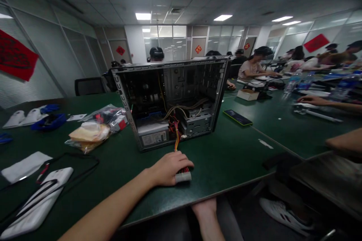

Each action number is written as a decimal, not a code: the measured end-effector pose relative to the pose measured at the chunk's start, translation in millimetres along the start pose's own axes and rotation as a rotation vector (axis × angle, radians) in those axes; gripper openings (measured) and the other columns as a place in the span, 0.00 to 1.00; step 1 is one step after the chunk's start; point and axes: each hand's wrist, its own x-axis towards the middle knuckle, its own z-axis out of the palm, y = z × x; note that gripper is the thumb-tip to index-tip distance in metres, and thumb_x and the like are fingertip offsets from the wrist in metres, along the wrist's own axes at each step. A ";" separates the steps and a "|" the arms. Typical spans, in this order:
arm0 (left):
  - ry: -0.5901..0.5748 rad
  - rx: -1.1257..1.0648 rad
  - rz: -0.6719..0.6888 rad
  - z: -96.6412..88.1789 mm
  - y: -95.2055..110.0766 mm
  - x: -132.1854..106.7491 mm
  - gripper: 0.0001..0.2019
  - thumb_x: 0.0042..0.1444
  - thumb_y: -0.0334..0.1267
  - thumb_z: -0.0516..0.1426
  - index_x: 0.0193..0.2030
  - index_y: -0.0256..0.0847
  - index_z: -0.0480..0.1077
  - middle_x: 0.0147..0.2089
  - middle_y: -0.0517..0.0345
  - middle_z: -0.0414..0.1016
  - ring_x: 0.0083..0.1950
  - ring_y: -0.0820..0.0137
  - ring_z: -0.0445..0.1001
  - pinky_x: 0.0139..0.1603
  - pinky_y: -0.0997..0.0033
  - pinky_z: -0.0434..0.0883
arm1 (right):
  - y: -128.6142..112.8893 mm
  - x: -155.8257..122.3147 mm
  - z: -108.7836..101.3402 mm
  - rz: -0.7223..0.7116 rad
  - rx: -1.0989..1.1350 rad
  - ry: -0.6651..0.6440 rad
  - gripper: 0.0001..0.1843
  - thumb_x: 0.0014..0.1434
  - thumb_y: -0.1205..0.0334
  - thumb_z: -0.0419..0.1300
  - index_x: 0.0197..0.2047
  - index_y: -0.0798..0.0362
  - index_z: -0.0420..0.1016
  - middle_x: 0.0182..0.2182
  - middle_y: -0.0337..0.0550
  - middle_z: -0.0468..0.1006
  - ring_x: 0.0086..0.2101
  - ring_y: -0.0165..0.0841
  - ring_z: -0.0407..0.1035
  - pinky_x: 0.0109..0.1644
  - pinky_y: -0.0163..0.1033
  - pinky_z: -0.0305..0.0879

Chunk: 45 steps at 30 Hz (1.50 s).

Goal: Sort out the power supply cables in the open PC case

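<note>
An open computer case (172,101) stands on the green table (232,158) with its side panel off. A bundle of red, yellow and black wires (177,139) runs out of its lower front toward me. My left hand (168,168) lies on the table in front of the case, fingers curled over the white plug (183,176) at the end of that bundle. My right hand (206,211) is below the table's near edge; its fingers are hidden under the tabletop.
Plastic bags with parts (94,128) lie left of the case, a white device with black cords (39,199) at the near left. A phone (237,117) lies right of the case. Other people sit along the far and right sides, an arm (325,101) resting on the table.
</note>
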 end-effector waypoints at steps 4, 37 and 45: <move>-0.004 -0.001 0.036 -0.9 -6.1 -6.5 0.15 0.61 0.43 0.56 0.53 0.42 0.69 0.45 0.51 0.75 0.45 0.63 0.72 0.48 0.67 0.67 | 2.6 0.5 0.1 -0.014 -0.030 -0.012 0.20 0.59 0.53 0.53 0.51 0.47 0.78 0.54 0.46 0.78 0.57 0.40 0.68 0.62 0.55 0.61; 0.322 0.073 -0.046 5.7 3.7 -0.2 0.10 0.63 0.44 0.54 0.41 0.38 0.67 0.44 0.45 0.73 0.44 0.62 0.70 0.44 0.65 0.68 | 1.9 -18.9 -37.4 0.132 -0.588 -0.187 0.20 0.59 0.47 0.55 0.52 0.39 0.77 0.51 0.42 0.80 0.56 0.44 0.70 0.56 0.57 0.69; 0.558 -0.490 -0.162 -5.0 10.1 8.0 0.11 0.59 0.45 0.62 0.35 0.38 0.74 0.38 0.50 0.78 0.41 0.66 0.75 0.45 0.67 0.71 | -40.9 -52.3 -57.3 0.236 -1.128 -0.486 0.26 0.60 0.38 0.55 0.43 0.51 0.81 0.42 0.49 0.83 0.48 0.44 0.75 0.53 0.47 0.71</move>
